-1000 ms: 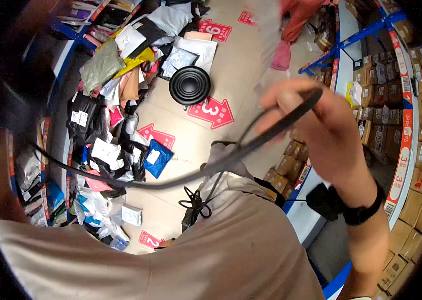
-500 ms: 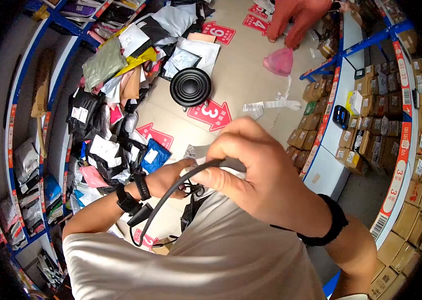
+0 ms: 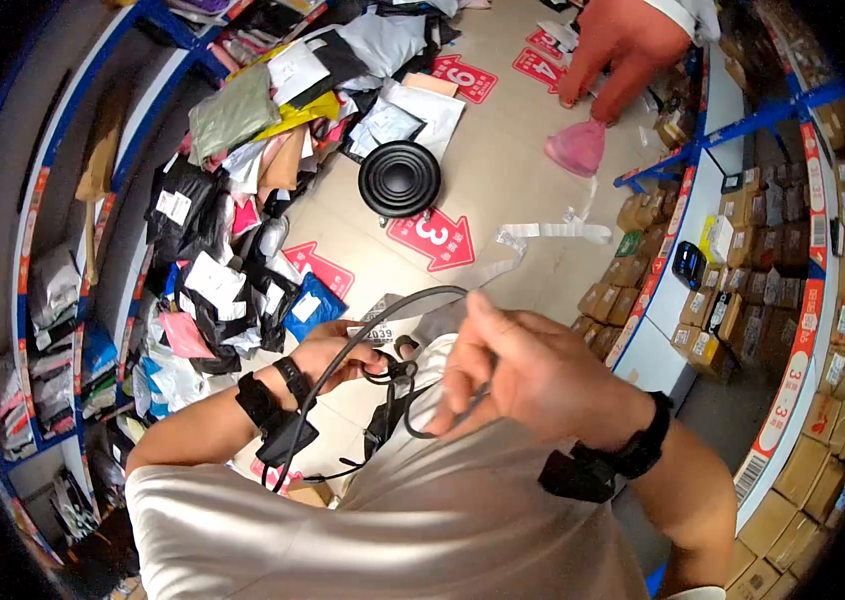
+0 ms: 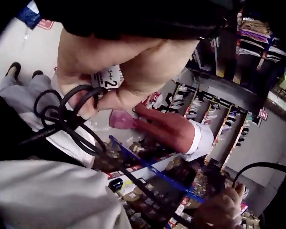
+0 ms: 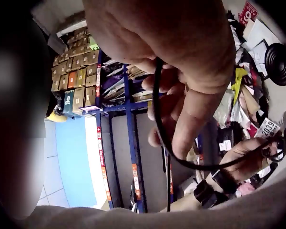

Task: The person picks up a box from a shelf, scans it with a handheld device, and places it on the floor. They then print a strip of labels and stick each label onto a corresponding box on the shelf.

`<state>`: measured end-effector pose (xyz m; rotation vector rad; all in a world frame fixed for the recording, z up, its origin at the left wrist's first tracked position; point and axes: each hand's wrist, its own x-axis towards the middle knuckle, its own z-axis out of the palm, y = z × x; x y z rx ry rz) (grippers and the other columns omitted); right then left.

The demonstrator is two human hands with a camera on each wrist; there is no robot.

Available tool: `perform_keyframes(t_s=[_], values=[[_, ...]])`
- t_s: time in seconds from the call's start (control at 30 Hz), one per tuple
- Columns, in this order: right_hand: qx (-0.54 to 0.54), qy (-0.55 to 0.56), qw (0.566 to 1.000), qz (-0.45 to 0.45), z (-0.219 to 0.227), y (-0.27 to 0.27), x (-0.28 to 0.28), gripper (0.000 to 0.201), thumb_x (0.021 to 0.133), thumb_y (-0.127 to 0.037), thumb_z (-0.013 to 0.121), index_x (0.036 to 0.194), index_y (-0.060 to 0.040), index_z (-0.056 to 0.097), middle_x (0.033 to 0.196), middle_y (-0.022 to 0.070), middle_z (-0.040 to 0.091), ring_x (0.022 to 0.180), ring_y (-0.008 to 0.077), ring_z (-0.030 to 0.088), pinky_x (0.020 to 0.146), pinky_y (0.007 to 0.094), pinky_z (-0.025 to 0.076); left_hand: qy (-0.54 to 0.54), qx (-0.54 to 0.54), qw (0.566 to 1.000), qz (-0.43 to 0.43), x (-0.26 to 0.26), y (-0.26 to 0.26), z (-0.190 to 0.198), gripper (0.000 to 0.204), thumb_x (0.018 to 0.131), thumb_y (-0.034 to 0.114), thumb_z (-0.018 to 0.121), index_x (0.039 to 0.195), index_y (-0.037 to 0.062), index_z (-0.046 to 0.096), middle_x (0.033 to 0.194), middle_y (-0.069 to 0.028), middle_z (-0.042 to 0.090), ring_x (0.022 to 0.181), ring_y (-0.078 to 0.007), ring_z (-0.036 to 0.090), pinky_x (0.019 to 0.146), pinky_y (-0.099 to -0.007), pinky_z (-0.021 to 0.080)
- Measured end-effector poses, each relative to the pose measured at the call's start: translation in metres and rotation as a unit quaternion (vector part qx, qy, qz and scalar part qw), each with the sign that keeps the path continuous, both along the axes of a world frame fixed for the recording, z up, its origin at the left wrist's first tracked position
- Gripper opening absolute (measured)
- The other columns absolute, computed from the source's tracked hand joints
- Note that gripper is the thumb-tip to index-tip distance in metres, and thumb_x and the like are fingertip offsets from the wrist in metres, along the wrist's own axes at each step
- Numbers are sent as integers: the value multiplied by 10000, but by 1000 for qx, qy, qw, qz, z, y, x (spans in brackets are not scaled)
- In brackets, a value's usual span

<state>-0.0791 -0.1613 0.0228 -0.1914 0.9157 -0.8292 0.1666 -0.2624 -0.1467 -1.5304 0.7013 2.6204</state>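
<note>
Looped black cable [image 3: 398, 370] is gripped by the left hand [image 3: 338, 358], seen close in the left wrist view, where the fingers [image 4: 88, 107] curl on several loops [image 4: 62, 114]. A white printed label [image 3: 379, 332] shows beside that hand. Facing it, the right hand [image 3: 533, 375] has its fingers bent round another stretch of the cable, which passes between thumb and fingers in the right wrist view [image 5: 169, 148]. A long cable arc [image 3: 315, 395] curves between the hands and down by the left wrist.
Piled parcels [image 3: 218, 285] lie left of a round black object [image 3: 400, 179] on the floor. Shelves [image 3: 43, 250] stand left, shelves of boxes [image 3: 823, 410] right. Another person's arm [image 3: 623, 50] reaches in at the top, near a pink bag [image 3: 577, 147].
The left hand has come in from the left side to the cable loops. The right hand has moved down and inward, then slightly right, its fingers now lower on the cable. The pink bag shows more fully.
</note>
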Motion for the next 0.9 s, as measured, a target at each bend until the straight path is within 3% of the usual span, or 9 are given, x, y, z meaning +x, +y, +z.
perform_keyframes(t_s=[0.17,0.27,0.33,0.4,0.47,0.6,0.67,0.83,0.9], values=[[-89,115,982,122,13,5,-29,564,1030,-487,333,698,-56,482,628,38,538,517,169,589,579,273,529,-44,-29,998,-31,-6,-12,4,391,768,-92,676,1121,-97,509,926,-186,669,750,-240,696,670,-315,619],[-91,198,975,37,2,12,-34,507,1029,-440,394,728,-50,513,649,34,548,524,143,588,566,266,521,-41,-2,997,-65,-10,-16,0,300,833,-43,645,1109,-72,531,949,-168,677,783,-220,697,685,-317,615],[-50,103,993,-2,9,11,-31,431,1024,-375,453,782,-35,561,713,32,584,635,116,609,617,258,515,11,20,999,-27,-24,-13,16,245,915,72,599,1114,-56,536,985,-168,678,781,-213,699,699,-329,613],[-185,124,975,28,22,-1,-17,381,1022,-331,467,861,-13,603,784,31,614,754,102,610,684,246,500,13,-60,991,-122,-33,-14,22,320,975,238,541,1158,-24,544,986,-151,678,790,-194,689,706,-309,590],[-200,124,971,26,46,-12,-19,338,1014,-288,480,930,7,624,820,25,627,795,89,591,725,234,479,92,-324,904,-262,-26,-26,-18,340,982,266,527,1174,-14,552,980,-103,672,771,-158,664,691,-274,557],[-282,303,890,194,93,-30,-52,255,955,-204,547,873,15,648,795,83,634,746,162,614,687,293,462,6,-310,928,-208,-45,-57,16,389,1002,352,491,1218,33,545,1067,-51,646,791,-138,645,691,-277,520],[-490,550,632,239,100,-27,-64,169,852,-137,622,888,24,661,776,116,617,695,221,599,656,319,458,37,-282,942,-181,-55,-75,37,424,1004,328,505,1296,22,496,1097,-90,628,843,-178,660,809,-297,545],[-472,603,615,188,118,2,-101,235,729,-88,678,926,40,672,805,163,625,759,308,626,708,373,488,113,-496,839,-193,-106,-137,135,422,1003,325,503,1301,26,503,1107,-101,627,892,-181,665,825,-307,542],[-414,651,606,193,117,17,-109,200,716,-48,697,896,41,687,847,172,659,807,304,658,747,361,506,148,-622,739,-209,-141,-177,195,394,995,325,514,1268,41,539,1087,-87,641,925,-176,662,825,-309,541]])
